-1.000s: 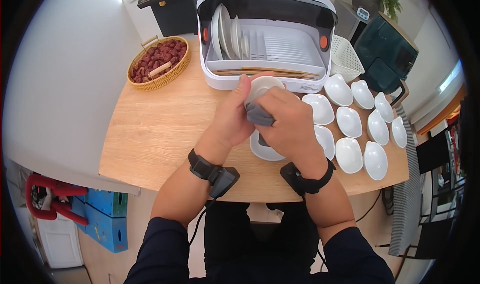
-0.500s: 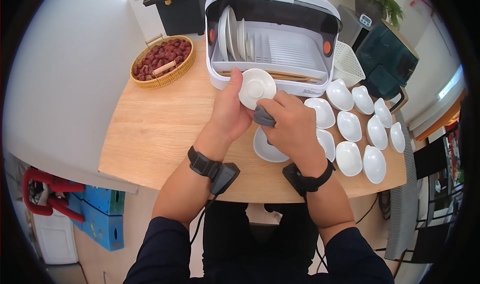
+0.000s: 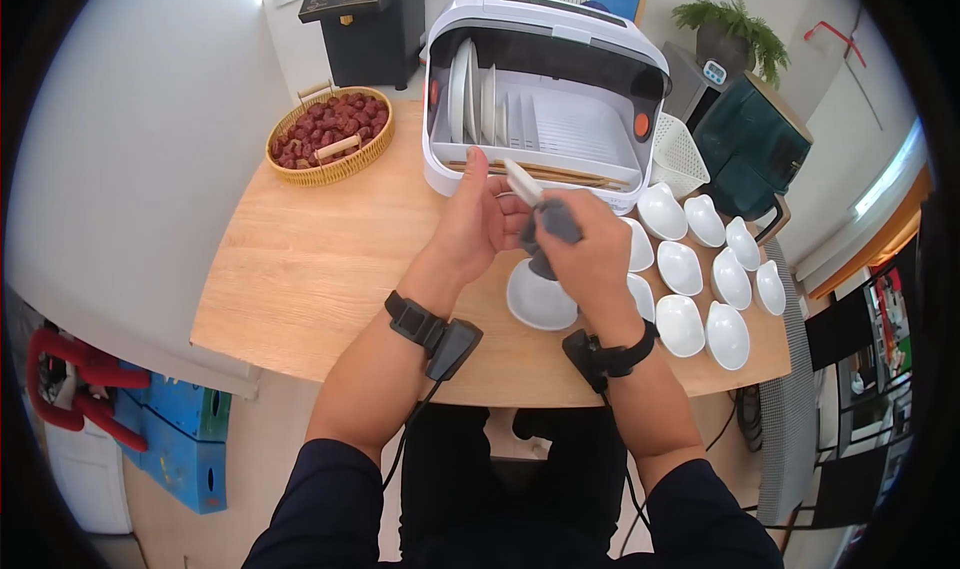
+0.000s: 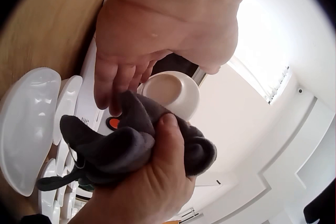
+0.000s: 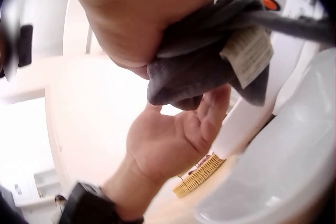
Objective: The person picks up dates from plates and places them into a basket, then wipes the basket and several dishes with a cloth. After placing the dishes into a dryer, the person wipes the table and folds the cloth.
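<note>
My right hand (image 3: 592, 259) grips a grey cloth (image 3: 558, 221) and, through it, a small white dish (image 3: 523, 182) tilted nearly edge-on in the head view. In the left wrist view the round foot of the dish (image 4: 178, 95) shows beyond the cloth (image 4: 121, 145), which covers its near edge. Beside the dish, my left hand (image 3: 468, 214) is held palm inward with its thumb up and its fingers loosely extended. A larger white dish (image 3: 540, 307) lies on the table under my hands.
Several white bowls (image 3: 680, 269) stand in rows at the right. Behind my hands is a white dish box (image 3: 440, 174) with its lid up, upright plates (image 3: 465, 94) and chopsticks (image 3: 590, 177). A basket (image 3: 330, 174) of dark red fruit sits back left, an air fryer (image 3: 755, 144) back right.
The small dish has turned from facing the head camera to nearly edge-on. My left hand has let go of its rim, and my right hand now bears it in the cloth.
</note>
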Action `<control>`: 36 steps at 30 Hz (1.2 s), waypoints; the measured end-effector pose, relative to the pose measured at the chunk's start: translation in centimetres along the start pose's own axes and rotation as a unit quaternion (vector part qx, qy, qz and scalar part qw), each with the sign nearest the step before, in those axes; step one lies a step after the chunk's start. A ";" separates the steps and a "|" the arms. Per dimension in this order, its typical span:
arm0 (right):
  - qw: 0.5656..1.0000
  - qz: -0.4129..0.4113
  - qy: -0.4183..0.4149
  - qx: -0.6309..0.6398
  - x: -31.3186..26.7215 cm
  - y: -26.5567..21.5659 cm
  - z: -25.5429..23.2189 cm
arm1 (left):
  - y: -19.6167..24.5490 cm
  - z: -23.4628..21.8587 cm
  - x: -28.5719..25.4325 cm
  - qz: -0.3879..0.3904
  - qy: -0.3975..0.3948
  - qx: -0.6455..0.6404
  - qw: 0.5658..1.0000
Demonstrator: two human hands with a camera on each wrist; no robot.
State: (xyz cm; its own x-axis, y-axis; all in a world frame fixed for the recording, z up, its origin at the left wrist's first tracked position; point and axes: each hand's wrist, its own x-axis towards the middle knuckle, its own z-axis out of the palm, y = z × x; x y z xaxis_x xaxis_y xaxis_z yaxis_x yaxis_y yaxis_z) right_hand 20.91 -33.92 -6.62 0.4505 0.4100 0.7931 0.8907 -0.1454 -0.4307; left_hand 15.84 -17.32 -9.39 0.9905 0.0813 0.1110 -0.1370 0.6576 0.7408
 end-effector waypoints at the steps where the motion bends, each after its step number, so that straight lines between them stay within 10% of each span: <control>1: 0.988 0.133 0.022 0.072 0.2 -0.2 -0.1 | 0.1 -0.4 0.1 -0.023 -0.007 -0.013 1.000; 4: 0.966 0.214 0.063 0.132 4.2 1.8 -1.1 | -0.6 -0.4 0.5 0.009 0.160 0.016 0.987; 13: 0.851 0.415 0.012 0.321 12.7 10.3 4.8 | -0.9 -3.4 1.4 0.027 0.208 -0.069 0.975; 26: 0.894 0.403 -0.046 0.190 13.7 12.7 9.3 | -1.1 -3.7 1.7 0.003 0.241 -0.086 0.967; 36: 0.886 0.329 0.021 0.326 9.8 6.5 -0.2 | -1.4 -2.3 1.3 -0.020 0.180 0.349 0.919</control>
State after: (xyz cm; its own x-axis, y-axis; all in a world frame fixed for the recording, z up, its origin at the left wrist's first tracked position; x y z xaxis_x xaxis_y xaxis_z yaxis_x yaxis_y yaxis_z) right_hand 31.17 -31.04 -1.53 0.8734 0.3938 0.2866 0.2149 0.2165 -0.9524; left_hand 17.33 -16.41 -11.76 0.9178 0.3929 -0.0580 0.0484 0.0344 0.9982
